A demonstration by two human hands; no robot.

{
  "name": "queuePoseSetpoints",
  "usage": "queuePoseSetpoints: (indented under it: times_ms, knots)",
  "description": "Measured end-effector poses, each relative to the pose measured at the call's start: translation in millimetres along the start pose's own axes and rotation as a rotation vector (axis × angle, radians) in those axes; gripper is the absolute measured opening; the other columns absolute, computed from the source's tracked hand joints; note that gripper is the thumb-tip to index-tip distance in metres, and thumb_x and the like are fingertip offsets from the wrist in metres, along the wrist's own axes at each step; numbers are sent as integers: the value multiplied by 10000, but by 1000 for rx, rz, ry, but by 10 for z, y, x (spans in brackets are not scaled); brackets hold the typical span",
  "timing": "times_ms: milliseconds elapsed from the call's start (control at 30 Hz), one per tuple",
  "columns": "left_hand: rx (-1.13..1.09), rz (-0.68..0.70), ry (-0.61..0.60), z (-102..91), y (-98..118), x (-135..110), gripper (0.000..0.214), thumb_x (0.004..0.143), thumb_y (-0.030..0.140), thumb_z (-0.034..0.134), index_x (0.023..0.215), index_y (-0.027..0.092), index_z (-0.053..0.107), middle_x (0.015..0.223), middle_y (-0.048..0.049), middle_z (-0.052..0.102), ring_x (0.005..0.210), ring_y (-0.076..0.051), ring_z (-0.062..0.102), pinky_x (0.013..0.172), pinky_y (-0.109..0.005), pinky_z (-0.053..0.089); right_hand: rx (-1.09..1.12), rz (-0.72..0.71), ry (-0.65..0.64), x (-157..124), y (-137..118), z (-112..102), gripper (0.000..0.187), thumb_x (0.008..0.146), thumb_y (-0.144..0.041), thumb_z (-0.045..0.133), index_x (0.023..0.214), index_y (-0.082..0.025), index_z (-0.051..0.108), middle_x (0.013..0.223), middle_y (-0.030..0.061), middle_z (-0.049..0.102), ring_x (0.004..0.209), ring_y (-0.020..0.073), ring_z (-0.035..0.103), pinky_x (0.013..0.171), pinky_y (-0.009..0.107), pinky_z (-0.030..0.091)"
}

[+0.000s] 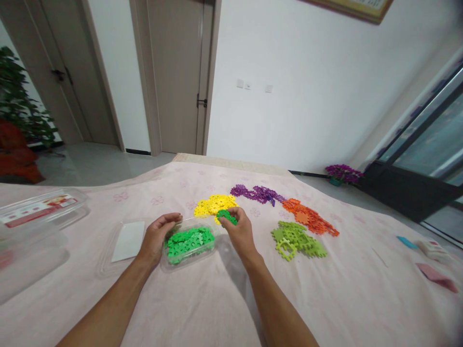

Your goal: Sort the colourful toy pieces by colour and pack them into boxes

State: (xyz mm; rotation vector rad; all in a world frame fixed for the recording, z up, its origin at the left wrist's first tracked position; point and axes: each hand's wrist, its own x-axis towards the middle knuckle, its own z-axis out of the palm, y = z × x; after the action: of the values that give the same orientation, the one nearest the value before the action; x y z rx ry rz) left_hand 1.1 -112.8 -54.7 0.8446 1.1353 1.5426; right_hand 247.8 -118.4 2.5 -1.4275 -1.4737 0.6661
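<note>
A clear plastic container rests on the cloth with a pile of bright green interlocking pieces in it. My left hand grips its left side, thumb and fingers curved at the rim. Just beyond the container's right end, my right hand is closed on some darker green toy pieces, pinched between thumb and fingers above the cloth. Yellow pieces lie heaped right behind these, partly hidden by my right hand.
Purple pieces, orange pieces and lime green pieces lie in separate piles to the right. A clear lid with a white label lies left of the container. More clear boxes stand far left. A pink item lies far right.
</note>
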Motion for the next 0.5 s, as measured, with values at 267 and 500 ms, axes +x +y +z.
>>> queuePoseSetpoints:
  times_ms: [267,500]
  knots:
    - [315,176,34,-55,284,22,273,679,322,749,932,236,803,1038,-82,781,934,-251,695,827,-327,520,-30,-61,-100,-21,26,-7,221,898,-294,583,1090,-206,651,1147,74,691,991,195,662,851,317,541]
    - [1011,286,177,-917,635,354,314,673,310,689,968,267,787,932,-121,740,928,-358,669,854,-437,466,-139,-102,-277,-25,171,23,228,857,-263,671,1080,-220,688,1156,56,690,967,189,669,871,332,532]
